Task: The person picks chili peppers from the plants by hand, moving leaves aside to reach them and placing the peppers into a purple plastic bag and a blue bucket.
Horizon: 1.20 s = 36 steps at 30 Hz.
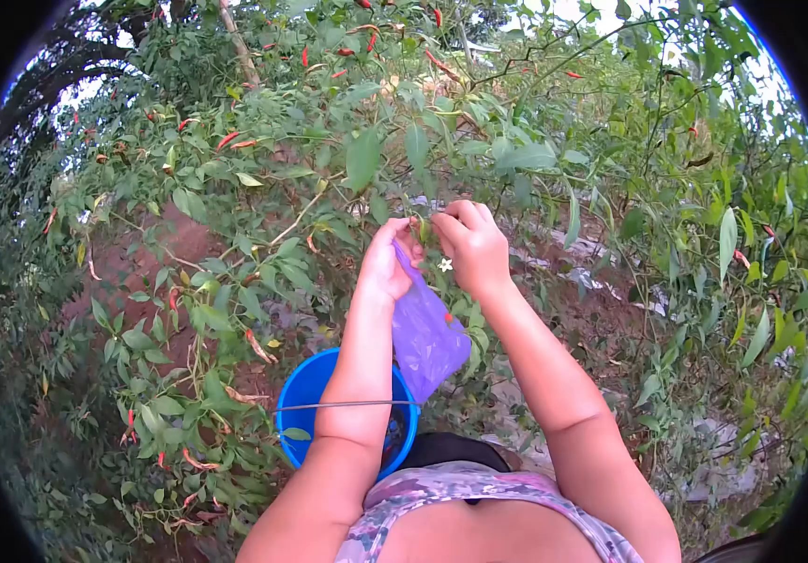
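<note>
A purple plastic bag (429, 340) hangs from my left hand (391, 261), whose fingers curl around its top. Close beside it, my right hand (472, 246) is closed in a pinch among the chili plant's leaves. What sits between those fingertips is too small to make out. A yellowish-green bit of the plant (425, 231) shows between the two hands, with a white flower (445, 265) just below. Under my left forearm stands a blue bucket (284, 394) with a thin handle across its mouth; the forearm hides part of its inside.
Chili bushes surround me, with red chilies (227, 141) scattered through the leaves. Another red chili (441, 66) hangs overhead. A bare branch (240, 47) rises at the upper left. Brown soil (179, 246) shows between the plants, and leafy stems reach in from the right.
</note>
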### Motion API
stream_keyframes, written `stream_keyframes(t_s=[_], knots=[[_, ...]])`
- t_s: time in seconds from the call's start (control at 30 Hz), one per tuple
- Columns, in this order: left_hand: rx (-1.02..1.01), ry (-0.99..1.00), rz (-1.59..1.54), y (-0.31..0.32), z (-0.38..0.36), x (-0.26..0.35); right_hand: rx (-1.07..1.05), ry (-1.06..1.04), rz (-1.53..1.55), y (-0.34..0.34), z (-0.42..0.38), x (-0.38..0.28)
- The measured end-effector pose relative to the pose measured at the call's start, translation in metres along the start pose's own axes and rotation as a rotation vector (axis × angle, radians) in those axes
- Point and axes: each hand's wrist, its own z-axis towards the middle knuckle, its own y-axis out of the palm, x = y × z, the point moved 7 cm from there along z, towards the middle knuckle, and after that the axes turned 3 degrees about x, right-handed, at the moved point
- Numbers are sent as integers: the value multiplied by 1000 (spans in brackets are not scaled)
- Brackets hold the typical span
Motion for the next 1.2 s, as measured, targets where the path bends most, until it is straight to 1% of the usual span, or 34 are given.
stream_keyframes(t_s=[0.07,0.13,0.2,0.27,0.3,0.4,0.43,0.5,0.53,0.6,0.63,0.7,0.73,0.83,0.87,0.93,0.97,1.03,1.07,1.1,1.17,1.2], knots=[[112,16,-33,-2,-4,5,-22,52,-55,3,-1,2],[110,9,-55,7,-5,-8,-25,41,-41,-1,-8,14],[125,-22,-17,3,-13,-8,2,86,-12,4,-14,10],[169,86,29,3,-16,-4,22,183,-35,5,-14,13],[176,81,29,2,-15,-5,15,189,-32,7,-13,12],[195,66,38,2,-18,-5,73,292,30,7,-11,12],[202,56,36,1,-18,-5,65,300,29,10,-11,11],[183,66,20,2,-18,-2,66,414,86,15,-13,16],[176,52,-20,2,-18,-1,63,416,84,18,-13,16],[163,59,-25,6,-17,2,115,735,462,29,-26,32],[156,70,-28,6,-18,4,109,733,464,29,-27,32],[127,70,4,4,-16,2,171,643,377,20,-26,28],[117,62,31,4,-14,0,221,549,319,17,-24,26],[82,42,106,7,-10,-5,295,507,283,13,-27,29],[83,35,96,7,-9,-6,285,509,276,13,-29,30],[147,44,8,6,-10,-5,324,757,556,18,-40,44],[199,66,-17,-1,-13,2,335,850,499,11,-42,58],[214,156,39,-10,-18,18,379,984,670,1,-43,83],[158,127,58,-15,-17,18,330,1015,881,2,-43,88],[202,96,65,-21,-20,16,342,1014,875,-8,-42,88],[140,114,109,-22,-24,18,3,1171,1233,3,-49,74],[192,173,99,-12,-33,22,-30,1142,1272,2,-52,70]])
